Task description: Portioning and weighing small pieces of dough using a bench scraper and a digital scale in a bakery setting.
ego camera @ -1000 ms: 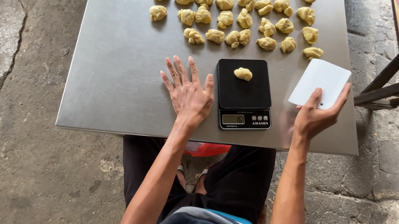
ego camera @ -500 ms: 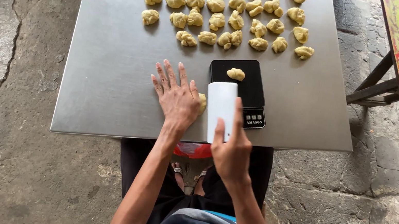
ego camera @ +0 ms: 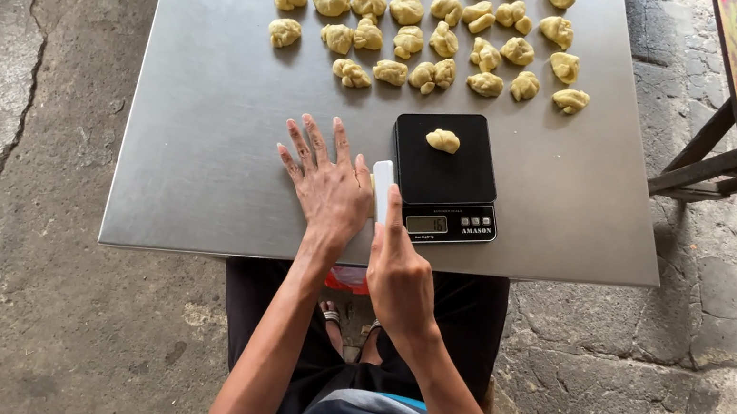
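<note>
Here, the scale (ego camera: 444,171) carries one dough piece (ego camera: 442,140); rows of dough balls (ego camera: 423,21) lie beyond on the steel table (ego camera: 208,117). The left hand (ego camera: 325,186) lies flat, fingers spread. Touching it, the right hand (ego camera: 397,274) grips a white scraper (ego camera: 382,188) on edge, just left of the scale.

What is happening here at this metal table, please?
A person sits at a steel table and works with dough. The left hand lies flat on the tabletop, fingers spread. The right hand holds a white scraper on its edge, between the left hand and a black kitchen scale. One small dough piece sits on the scale. Many similar dough pieces lie in rows at the far side of the table.
</note>
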